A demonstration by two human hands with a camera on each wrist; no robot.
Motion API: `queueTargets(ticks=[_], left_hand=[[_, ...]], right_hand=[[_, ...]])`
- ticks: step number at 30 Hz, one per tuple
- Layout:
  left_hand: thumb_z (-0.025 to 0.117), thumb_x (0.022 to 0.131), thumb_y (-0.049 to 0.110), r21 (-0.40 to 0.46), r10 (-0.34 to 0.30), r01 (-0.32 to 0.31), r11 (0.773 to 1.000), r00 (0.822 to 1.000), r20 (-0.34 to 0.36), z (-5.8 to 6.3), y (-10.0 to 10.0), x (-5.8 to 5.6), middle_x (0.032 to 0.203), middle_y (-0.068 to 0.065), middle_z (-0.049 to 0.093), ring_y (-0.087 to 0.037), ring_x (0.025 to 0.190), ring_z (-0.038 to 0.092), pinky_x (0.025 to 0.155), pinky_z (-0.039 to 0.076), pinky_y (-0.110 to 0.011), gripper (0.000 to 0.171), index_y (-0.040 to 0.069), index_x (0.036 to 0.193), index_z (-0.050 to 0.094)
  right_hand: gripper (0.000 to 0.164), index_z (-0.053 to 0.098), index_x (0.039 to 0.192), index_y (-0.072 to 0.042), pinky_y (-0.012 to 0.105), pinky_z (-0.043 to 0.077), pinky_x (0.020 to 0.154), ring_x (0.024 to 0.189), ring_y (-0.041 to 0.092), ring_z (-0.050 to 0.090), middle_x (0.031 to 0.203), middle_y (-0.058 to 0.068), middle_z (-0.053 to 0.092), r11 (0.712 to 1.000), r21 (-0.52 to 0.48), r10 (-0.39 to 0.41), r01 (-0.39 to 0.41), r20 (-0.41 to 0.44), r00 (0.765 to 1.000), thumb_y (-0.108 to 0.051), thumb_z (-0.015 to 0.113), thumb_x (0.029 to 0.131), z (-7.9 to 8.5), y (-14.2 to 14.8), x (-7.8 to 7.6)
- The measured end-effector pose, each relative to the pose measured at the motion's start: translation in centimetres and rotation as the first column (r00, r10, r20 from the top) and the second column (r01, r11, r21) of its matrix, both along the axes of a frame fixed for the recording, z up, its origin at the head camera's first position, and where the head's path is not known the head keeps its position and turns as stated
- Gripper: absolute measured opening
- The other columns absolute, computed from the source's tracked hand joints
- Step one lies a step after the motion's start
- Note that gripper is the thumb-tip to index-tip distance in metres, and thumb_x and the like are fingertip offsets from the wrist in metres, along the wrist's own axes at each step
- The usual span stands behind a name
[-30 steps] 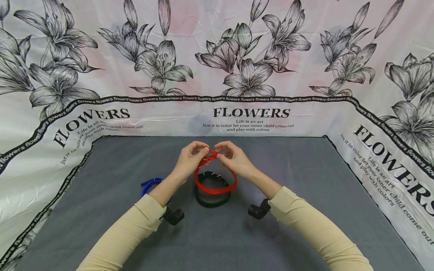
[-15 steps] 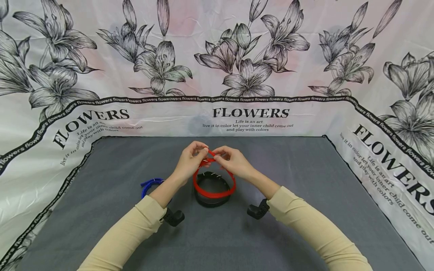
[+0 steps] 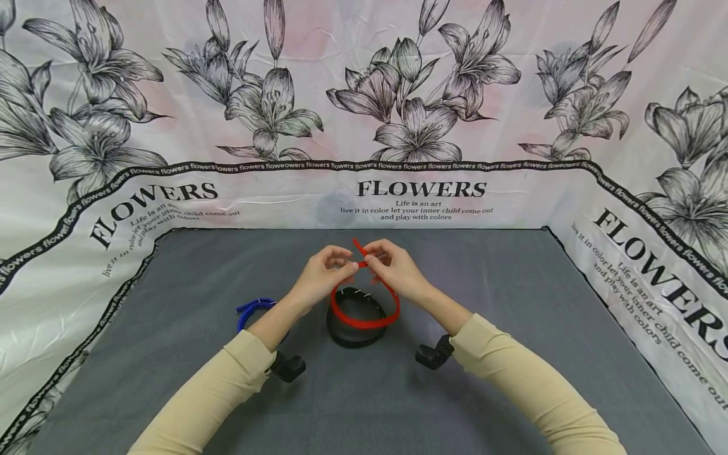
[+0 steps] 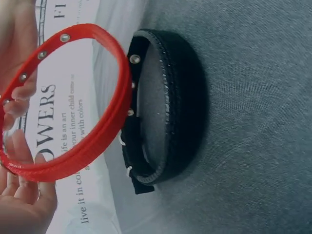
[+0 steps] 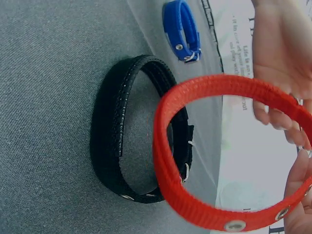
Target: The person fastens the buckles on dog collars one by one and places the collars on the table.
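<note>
Raised above the black collar, a red collar [image 3: 364, 324] with metal eyelets hangs as a loop from both hands. My left hand [image 3: 320, 275] pinches its upper left part between thumb and fingers, where the fingers hide most of the buckle. Close beside it, my right hand [image 3: 400, 273] pinches the strap near its tip, which pokes up free between the hands. Along the red band, the left wrist view shows a row of eyelets. The black collar [image 4: 187, 107], buckled into a ring, stands on the cloth just below; neither hand touches it.
On the grey cloth [image 3: 483, 392], a blue collar [image 5: 178, 29] lies left of the black one, partly behind my left forearm in the head view. A white flower-printed sheet [image 3: 421, 126] rises behind and along both sides.
My left hand has let go of the strap tip and shifted slightly down and right. The red tip now sticks up beside my right hand. The black and blue collars stay put.
</note>
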State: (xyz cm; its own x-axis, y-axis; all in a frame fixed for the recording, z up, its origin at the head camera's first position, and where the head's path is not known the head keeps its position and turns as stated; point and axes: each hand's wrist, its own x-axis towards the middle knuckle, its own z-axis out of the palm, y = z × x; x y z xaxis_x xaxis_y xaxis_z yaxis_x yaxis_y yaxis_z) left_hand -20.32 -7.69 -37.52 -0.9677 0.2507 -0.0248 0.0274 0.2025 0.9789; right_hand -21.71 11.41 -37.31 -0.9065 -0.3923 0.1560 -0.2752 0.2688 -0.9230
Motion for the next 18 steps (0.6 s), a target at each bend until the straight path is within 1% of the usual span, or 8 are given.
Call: queueTargets(ticks=[3, 6, 8, 10, 13, 15, 18], left_hand=[[0.063, 0.088, 0.025, -0.022, -0.003, 0.003, 1.0, 1.0, 0.005, -0.2, -0.1, 0.1, 0.1, -0.009, 0.062, -0.022, 0.091, 0.063, 0.087, 0.049, -0.045, 0.03, 0.011, 0.114, 0.056], [0.064, 0.087, 0.024, -0.018, 0.03, -0.031, 0.999, 1.0, -0.005, -0.3, -0.2, 0.1, 0.096, -0.007, 0.063, -0.019, 0.087, 0.063, 0.085, 0.05, -0.044, 0.026, 0.012, 0.11, 0.061], [0.065, 0.087, 0.024, -0.01, 0.049, -0.049, 0.999, 0.999, -0.019, -0.3, -0.2, 0.1, 0.095, -0.007, 0.063, -0.017, 0.085, 0.063, 0.082, 0.052, -0.04, 0.027, 0.011, 0.11, 0.062], [0.066, 0.086, 0.024, -0.002, 0.064, -0.064, 0.998, 0.998, -0.029, -0.3, -0.1, 0.0, 0.094, -0.007, 0.063, -0.016, 0.084, 0.063, 0.078, 0.053, -0.036, 0.028, 0.01, 0.11, 0.063], [0.067, 0.085, 0.025, -0.001, 0.074, -0.074, 0.997, 0.996, -0.04, -0.3, -0.1, -0.1, 0.094, -0.006, 0.063, -0.015, 0.084, 0.063, 0.074, 0.053, -0.029, 0.031, 0.008, 0.112, 0.063], [0.067, 0.085, 0.025, -0.002, 0.079, -0.08, 0.997, 0.996, -0.038, -0.2, -0.1, -0.1, 0.093, -0.005, 0.064, -0.015, 0.084, 0.063, 0.073, 0.052, -0.029, 0.031, 0.009, 0.111, 0.064], [0.068, 0.085, 0.026, -0.018, 0.087, -0.087, 0.996, 0.996, -0.035, -0.1, -0.1, 0.0, 0.093, -0.004, 0.065, -0.016, 0.083, 0.062, 0.072, 0.052, -0.029, 0.029, 0.013, 0.11, 0.064]], right_hand=[[0.027, 0.053, 0.116, -0.005, 0.036, 0.054, 0.063, 0.074, 0.024, 0.06, 0.096, 0.011, 0.054, 1.0, -0.011, -0.021, 0.021, 0.023, 1.0, -0.02, 0.053, 0.094, 0.0, 0.0, 0.0], [0.027, 0.052, 0.117, -0.006, 0.035, 0.054, 0.063, 0.075, 0.028, 0.06, 0.098, 0.011, 0.054, 0.999, 0.001, -0.032, 0.032, 0.051, 0.998, -0.019, 0.053, 0.094, 0.2, -0.1, 0.0], [0.027, 0.053, 0.118, -0.006, 0.034, 0.052, 0.062, 0.074, 0.028, 0.06, 0.101, 0.012, 0.055, 0.999, 0.016, -0.039, 0.039, 0.051, 0.998, -0.018, 0.054, 0.094, 0.3, -0.1, 0.0], [0.026, 0.053, 0.118, -0.007, 0.032, 0.051, 0.062, 0.075, 0.025, 0.059, 0.105, 0.013, 0.056, 0.999, 0.026, -0.044, 0.043, 0.049, 0.998, -0.017, 0.054, 0.094, 0.5, -0.2, 0.1], [0.026, 0.053, 0.118, -0.007, 0.032, 0.049, 0.064, 0.079, 0.02, 0.058, 0.112, 0.017, 0.055, 0.999, 0.026, -0.042, 0.041, 0.049, 0.998, -0.014, 0.054, 0.093, 1.2, -0.3, 0.3], [0.027, 0.053, 0.119, -0.006, 0.032, 0.051, 0.067, 0.082, 0.019, 0.058, 0.114, 0.018, 0.054, 0.999, 0.023, -0.038, 0.037, 0.057, 0.998, -0.013, 0.054, 0.094, 1.9, -0.4, 0.8], [0.028, 0.051, 0.12, -0.003, 0.032, 0.053, 0.069, 0.083, 0.018, 0.059, 0.112, 0.018, 0.054, 0.999, 0.019, -0.035, 0.034, 0.061, 0.998, -0.012, 0.053, 0.094, 2.7, -0.6, 1.4]])
